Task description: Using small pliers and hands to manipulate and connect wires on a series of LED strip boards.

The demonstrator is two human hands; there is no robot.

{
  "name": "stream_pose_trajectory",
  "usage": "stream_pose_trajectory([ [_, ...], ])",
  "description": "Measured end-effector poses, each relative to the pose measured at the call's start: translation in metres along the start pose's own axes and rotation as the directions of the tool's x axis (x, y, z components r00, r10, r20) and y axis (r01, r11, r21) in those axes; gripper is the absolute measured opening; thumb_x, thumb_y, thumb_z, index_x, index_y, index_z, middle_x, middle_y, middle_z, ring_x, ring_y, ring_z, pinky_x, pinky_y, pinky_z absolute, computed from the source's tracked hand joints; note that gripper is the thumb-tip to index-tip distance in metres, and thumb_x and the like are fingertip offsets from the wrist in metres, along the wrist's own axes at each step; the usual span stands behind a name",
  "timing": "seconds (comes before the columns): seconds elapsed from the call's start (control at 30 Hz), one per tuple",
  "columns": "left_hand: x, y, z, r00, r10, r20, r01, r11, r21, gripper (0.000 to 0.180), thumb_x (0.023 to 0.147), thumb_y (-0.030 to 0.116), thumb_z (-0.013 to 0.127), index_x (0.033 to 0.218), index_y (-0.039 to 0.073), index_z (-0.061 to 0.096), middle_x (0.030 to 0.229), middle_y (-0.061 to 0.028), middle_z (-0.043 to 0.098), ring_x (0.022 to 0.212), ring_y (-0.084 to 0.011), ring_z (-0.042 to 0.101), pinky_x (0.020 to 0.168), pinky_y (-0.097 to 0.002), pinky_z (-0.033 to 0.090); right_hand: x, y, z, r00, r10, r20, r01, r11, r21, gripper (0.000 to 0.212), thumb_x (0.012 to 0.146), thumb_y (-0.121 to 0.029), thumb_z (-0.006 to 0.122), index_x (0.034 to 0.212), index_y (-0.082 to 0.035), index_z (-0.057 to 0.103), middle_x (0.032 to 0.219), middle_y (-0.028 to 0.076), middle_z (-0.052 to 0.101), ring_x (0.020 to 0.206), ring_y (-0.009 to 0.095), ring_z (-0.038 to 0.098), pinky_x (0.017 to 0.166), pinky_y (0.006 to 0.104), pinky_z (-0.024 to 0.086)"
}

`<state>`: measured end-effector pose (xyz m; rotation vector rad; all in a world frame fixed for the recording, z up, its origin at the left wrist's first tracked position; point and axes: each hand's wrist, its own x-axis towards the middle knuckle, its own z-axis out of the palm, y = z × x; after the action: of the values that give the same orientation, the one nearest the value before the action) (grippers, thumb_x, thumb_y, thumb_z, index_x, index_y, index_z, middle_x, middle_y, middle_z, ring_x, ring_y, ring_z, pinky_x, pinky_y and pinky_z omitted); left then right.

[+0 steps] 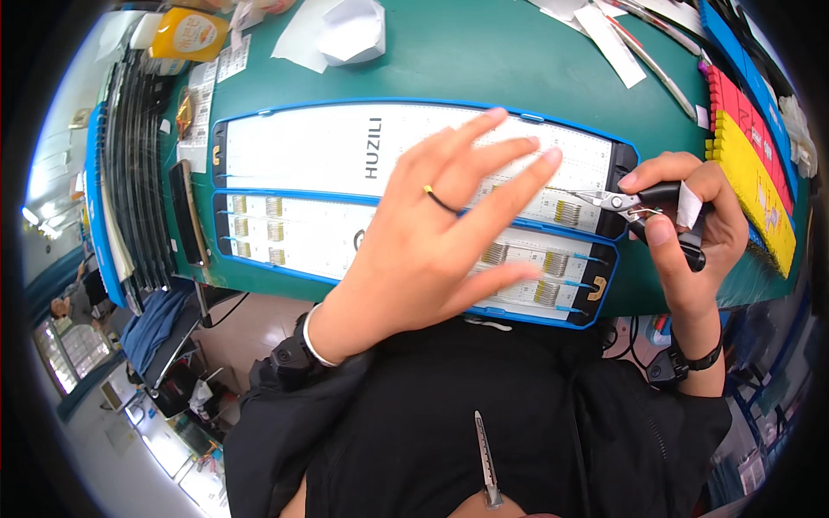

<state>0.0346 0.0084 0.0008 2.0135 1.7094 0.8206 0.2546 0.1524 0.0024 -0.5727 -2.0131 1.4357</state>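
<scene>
A flat, blue-edged case lies opened out on the table, its two long white panels one above the other. Bundles of thin wire-like pieces are fixed in rows on the panels, with blue strips at the ends. Over the right half of the case, my left hand has its fingers spread and holds nothing. My right hand grips small pliers with black handles. Their thin jaws point left, over the upper panel near a wire bundle. White wrapping shows at a right finger.
Beyond the case stands a crumpled white paper. A yellow bottle lies at the far left, above a dark phone-like slab. Pens and paper strips are at the far right, beside yellow and red foam boards.
</scene>
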Motion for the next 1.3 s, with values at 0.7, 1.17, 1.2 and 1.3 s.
stream_pose_trajectory([
  [0.7,0.005,-0.006,0.02,0.935,-0.09,0.344,-0.058,0.916,0.396,0.077,0.079,0.081,0.031,0.129,0.035,0.066,0.144,0.0061,0.053,0.139,-0.0326,0.041,0.113,-0.0717,0.012,-0.019,0.032,-0.017,0.995,0.01,0.099,0.002,0.993,-0.12,0.022,0.086,-0.005,0.058,0.081,-0.009,0.037,0.092,0.023,0.068,0.073,0.018,0.055,0.066,0.0307,0.044],
  [1.17,0.005,-0.005,0.019,0.924,-0.109,0.367,-0.054,0.912,0.407,0.073,0.081,0.08,0.03,0.129,0.038,0.065,0.144,0.0055,0.052,0.14,-0.0329,0.039,0.114,-0.0713,0.011,-0.018,0.031,-0.017,0.991,-0.033,0.129,0.053,0.986,-0.157,0.02,0.086,-0.002,0.055,0.083,-0.008,0.036,0.092,0.021,0.067,0.07,0.018,0.055,0.064,0.0312,0.043],
  [1.2,0.005,-0.005,0.019,0.924,-0.108,0.367,-0.055,0.912,0.407,0.073,0.081,0.079,0.03,0.129,0.038,0.065,0.144,0.0055,0.052,0.141,-0.0329,0.039,0.114,-0.0713,0.011,-0.018,0.031,-0.017,0.99,-0.04,0.132,0.061,0.985,-0.161,0.02,0.086,-0.002,0.055,0.083,-0.008,0.036,0.092,0.021,0.067,0.07,0.018,0.055,0.064,0.0312,0.043],
  [1.3,0.005,-0.005,0.02,0.924,-0.099,0.368,-0.064,0.912,0.406,0.073,0.082,0.079,0.03,0.13,0.036,0.065,0.145,0.0051,0.052,0.141,-0.0334,0.039,0.114,-0.0716,0.01,-0.019,0.033,-0.015,0.989,-0.057,0.139,0.081,0.982,-0.171,0.021,0.086,-0.002,0.056,0.083,-0.008,0.036,0.093,0.022,0.067,0.07,0.018,0.055,0.065,0.0312,0.043],
])
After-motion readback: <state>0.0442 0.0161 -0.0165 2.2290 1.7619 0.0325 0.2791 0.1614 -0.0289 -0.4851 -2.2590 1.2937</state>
